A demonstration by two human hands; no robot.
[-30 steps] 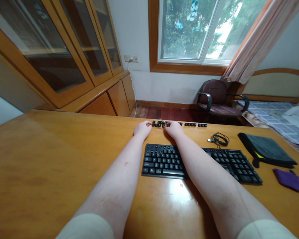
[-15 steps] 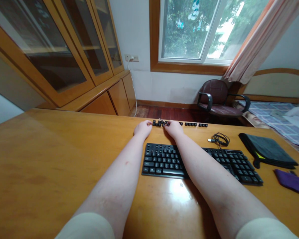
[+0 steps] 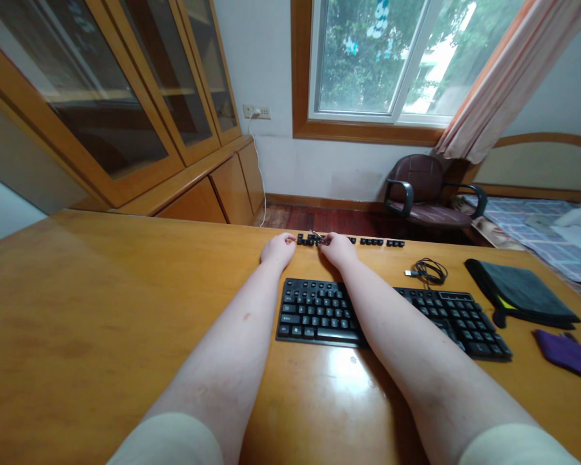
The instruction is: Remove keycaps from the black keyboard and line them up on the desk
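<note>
Both arms reach across the black keyboard (image 3: 314, 313) to a row of loose black keycaps (image 3: 370, 242) along the desk's far edge. My left hand (image 3: 277, 250) rests at the row's left end, fingers curled together beside the nearest keycaps; whatever may be between the fingertips is too small to make out. In my right hand (image 3: 339, 250) is a thin, shiny wire-like metal tool (image 3: 315, 235), pinched so that it sticks out to the left over the keycaps. That hand hides part of the row, and my right forearm covers the keyboard's middle.
Right of the hands lies a coiled black USB cable (image 3: 428, 272). Farther right are a dark grey folded cloth or pouch (image 3: 523, 294) and a small purple cloth item (image 3: 561, 352). A glass-doored cabinet (image 3: 140, 97) stands left; an armchair (image 3: 419, 187) is beyond the desk (image 3: 101, 323).
</note>
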